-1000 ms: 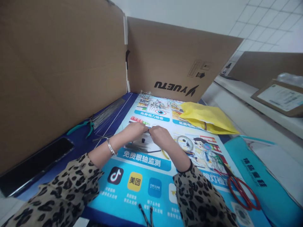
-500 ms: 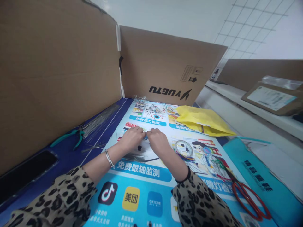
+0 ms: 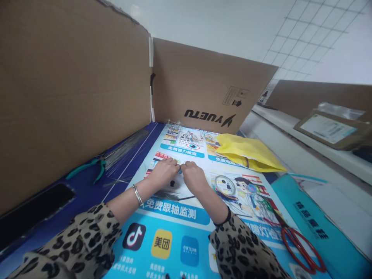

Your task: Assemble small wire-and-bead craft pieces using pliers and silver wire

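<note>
My left hand and my right hand meet knuckle to knuckle over a printed blue poster on the table. Both have their fingers curled and pinched together around something small between them, too small to make out. A silver bracelet sits on my left wrist and a dark band on my right. Just under the hands lies a small pile of thin dark wires. Leopard-print sleeves cover both forearms.
Cardboard walls enclose the left and back. Teal-handled pliers and a bundle of straight metal wires lie at the left, a dark phone nearer. A yellow bag, red scissors and a teal bag lie right.
Both hands stay pinched together at the same spot on the poster. The view has shifted slightly; nothing has been let go or picked up.
</note>
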{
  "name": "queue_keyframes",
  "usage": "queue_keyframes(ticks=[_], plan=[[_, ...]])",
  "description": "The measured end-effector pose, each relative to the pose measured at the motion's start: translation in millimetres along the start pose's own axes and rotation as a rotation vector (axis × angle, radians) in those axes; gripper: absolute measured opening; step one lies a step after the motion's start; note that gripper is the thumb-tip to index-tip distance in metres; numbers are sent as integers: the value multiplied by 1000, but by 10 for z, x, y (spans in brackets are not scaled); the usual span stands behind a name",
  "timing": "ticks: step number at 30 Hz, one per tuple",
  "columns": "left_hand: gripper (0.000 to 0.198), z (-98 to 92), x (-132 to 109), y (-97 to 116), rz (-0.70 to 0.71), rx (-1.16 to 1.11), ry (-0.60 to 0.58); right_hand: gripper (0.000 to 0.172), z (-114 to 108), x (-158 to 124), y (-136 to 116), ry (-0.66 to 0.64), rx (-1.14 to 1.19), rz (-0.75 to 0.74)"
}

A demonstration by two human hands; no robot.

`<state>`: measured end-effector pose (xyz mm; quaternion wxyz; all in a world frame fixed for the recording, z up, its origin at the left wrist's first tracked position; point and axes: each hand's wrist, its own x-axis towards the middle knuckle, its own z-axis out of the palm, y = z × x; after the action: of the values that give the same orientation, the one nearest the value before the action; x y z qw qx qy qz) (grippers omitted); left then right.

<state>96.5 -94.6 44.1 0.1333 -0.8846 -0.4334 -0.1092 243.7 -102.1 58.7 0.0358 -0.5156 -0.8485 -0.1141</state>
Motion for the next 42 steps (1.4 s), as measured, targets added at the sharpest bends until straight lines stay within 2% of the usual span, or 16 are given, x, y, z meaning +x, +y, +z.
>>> queue_keyframes(ticks=[8,14,19,24,29,36,39,42], plan=[[15,10,8,9,-29,-3,6,21,-1,46,-16,-33,-15,41],[16,17,1,-27,-77,-17,-21,22,-18,133,-133,-55,17,95],[18,2,-4,-43,-109,-12,-25,22,34,143,-194,5,75,183],[19,-17,-24,-17,-123,-41,-37,24,132,110,-140,23,176,219],[21,-19,-24,-54,-170,-77,-8,24,238,151,-59,158,409,219],[24,41,24,-137,-287,-169,8,18,393,202,14,281,773,254],[25,55,49,-169,-322,-273,31,15,470,223,25,283,991,317],[23,69,66,-209,-353,-416,83,15,512,247,15,229,1285,386]])
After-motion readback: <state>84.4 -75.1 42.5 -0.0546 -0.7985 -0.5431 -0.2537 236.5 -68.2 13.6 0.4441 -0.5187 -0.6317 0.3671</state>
